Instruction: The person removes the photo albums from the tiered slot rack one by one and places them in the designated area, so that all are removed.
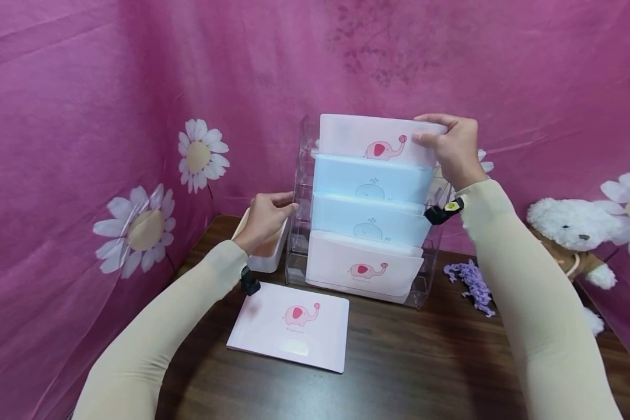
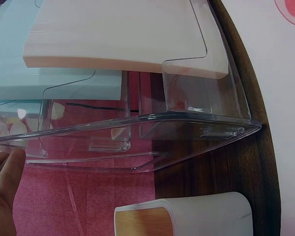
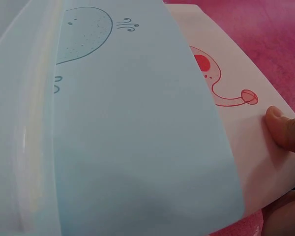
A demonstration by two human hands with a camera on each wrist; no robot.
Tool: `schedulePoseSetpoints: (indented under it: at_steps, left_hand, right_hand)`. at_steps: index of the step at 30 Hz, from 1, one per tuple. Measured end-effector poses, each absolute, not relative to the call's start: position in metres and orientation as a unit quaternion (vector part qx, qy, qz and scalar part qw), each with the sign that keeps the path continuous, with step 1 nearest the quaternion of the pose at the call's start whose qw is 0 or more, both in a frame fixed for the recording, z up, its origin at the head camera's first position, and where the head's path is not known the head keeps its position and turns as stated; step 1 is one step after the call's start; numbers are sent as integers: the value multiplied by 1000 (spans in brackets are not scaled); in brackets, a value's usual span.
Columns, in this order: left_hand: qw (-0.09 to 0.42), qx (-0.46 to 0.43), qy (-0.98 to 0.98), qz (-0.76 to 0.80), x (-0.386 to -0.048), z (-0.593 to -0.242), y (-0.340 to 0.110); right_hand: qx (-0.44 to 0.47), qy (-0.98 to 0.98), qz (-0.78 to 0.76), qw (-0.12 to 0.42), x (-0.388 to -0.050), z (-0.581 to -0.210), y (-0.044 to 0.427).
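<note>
A clear tiered rack (image 1: 436,262) holds pink and light blue booklets, one above another. At its top tier my right hand (image 1: 454,149) pinches the right edge of a pink elephant booklet (image 1: 346,134), thumb in front and fingers behind. Two blue whale booklets (image 1: 325,175) stand below that, and a pink one (image 1: 331,262) is lowest. My left hand (image 1: 266,219) grips the rack's left side edge; in the left wrist view the fingers (image 2: 7,172) meet the clear rim (image 2: 152,117). Another pink elephant booklet (image 1: 315,344) lies flat on the table.
A white container (image 1: 268,265) with a wooden-coloured part stands just left of the rack. To the right lie purple yarn-like strands (image 1: 472,286) and a white teddy bear (image 1: 572,224) in brown clothing. Pink flowered cloth (image 1: 262,87) hangs behind the brown table (image 1: 399,361).
</note>
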State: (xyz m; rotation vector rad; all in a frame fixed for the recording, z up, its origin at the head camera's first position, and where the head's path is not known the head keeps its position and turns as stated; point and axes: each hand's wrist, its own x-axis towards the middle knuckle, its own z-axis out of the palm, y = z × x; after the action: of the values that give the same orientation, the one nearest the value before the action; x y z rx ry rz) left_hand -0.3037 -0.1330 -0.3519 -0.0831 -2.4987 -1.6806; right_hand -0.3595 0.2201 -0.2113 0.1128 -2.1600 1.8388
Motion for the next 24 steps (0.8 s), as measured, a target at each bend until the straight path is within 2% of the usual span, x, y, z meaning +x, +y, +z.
schedulePoseSetpoints:
  at_steps: [24]
  left_hand:
    - [60,-35,-825,-561,-309,-353,-125]
  right_hand:
    - [37,-625,753,205,-351,-184,242]
